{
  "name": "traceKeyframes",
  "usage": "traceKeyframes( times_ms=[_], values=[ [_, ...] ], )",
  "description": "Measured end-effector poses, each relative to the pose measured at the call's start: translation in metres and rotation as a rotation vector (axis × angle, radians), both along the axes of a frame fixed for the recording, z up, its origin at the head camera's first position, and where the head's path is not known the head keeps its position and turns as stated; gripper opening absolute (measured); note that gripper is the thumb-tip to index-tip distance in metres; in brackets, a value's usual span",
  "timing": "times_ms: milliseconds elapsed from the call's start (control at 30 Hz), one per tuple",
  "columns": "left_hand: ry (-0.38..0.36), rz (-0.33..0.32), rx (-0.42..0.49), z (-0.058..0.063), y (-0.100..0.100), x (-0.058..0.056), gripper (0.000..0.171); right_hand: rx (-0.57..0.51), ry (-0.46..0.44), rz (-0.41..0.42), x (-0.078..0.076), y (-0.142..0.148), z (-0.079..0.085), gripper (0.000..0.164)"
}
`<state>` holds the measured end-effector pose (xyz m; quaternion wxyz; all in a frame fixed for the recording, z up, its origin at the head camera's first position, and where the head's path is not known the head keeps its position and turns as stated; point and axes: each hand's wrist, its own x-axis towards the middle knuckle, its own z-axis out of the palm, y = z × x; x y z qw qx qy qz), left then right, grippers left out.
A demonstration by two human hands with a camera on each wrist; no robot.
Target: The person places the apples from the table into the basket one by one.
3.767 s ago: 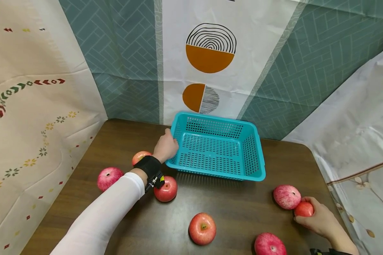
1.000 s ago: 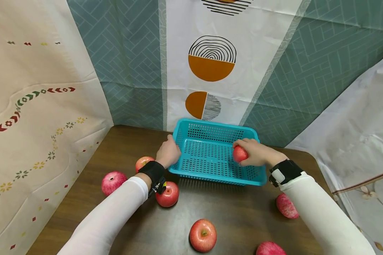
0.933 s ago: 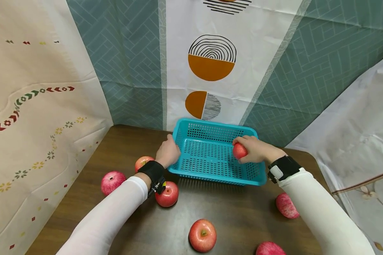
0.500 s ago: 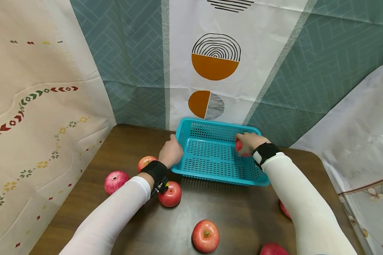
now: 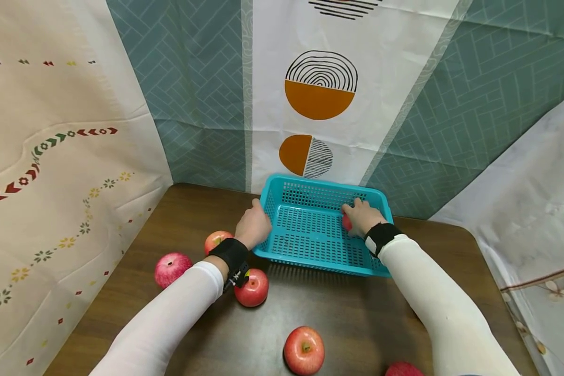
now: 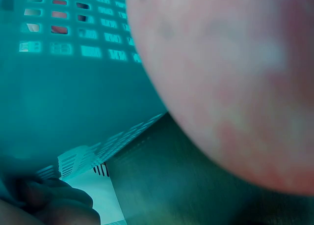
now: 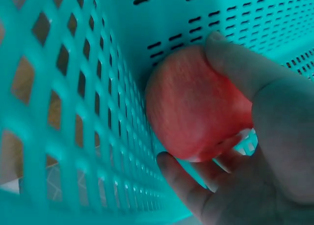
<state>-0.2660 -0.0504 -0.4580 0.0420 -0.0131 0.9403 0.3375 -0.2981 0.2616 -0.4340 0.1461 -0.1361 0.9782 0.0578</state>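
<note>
My left hand [image 5: 254,224] grips the left rim of a turquoise slotted plastic basket [image 5: 305,224]. In the left wrist view its curled fingers [image 6: 59,205] show low at the basket wall, and a blurred red fruit, probably an apple [image 6: 235,87], fills the right side. Inside the basket, near its right end, my right hand [image 5: 363,215] holds a red apple [image 5: 347,222]. From the right wrist, the thumb lies on one side of this apple [image 7: 191,107] and the fingers curl around the other. It sits low, close to the slotted wall; whether it touches the floor I cannot tell.
On the brown table [image 5: 352,324] lie a red apple [image 5: 251,288] beside the left wrist, another apple [image 5: 304,350] in front, a pink fruit [image 5: 173,269] at left, and an apple [image 5: 216,240] behind the left wrist. A dark pink fruit [image 5: 404,369] is cut off at the bottom edge.
My right hand picked up the apple beside the pink fruit at right and carried it into the basket. Over the last second it has gone lower and deeper. The left hand keeps its grip.
</note>
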Motion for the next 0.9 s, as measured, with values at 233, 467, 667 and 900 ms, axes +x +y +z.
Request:
traceKeyframes(
  times_ms=[233, 467, 667, 900],
  values=[
    [-0.004, -0.012, 0.011, 0.0, 0.001, 0.001, 0.038, 0.048, 0.064, 0.002, 0.0, 0.002, -0.007, 0.071],
    [-0.002, -0.004, 0.015, 0.0, 0.001, -0.001, 0.036, 0.074, 0.083, -0.025, 0.0, -0.001, -0.004, 0.073],
    [0.0, -0.011, 0.016, 0.001, -0.001, -0.002, 0.038, 0.051, 0.068, -0.05, 0.002, 0.0, 0.001, 0.079],
    [0.006, -0.019, 0.028, -0.005, -0.002, -0.008, 0.039, 0.03, 0.031, -0.072, 0.002, 0.003, 0.005, 0.08]
  ],
)
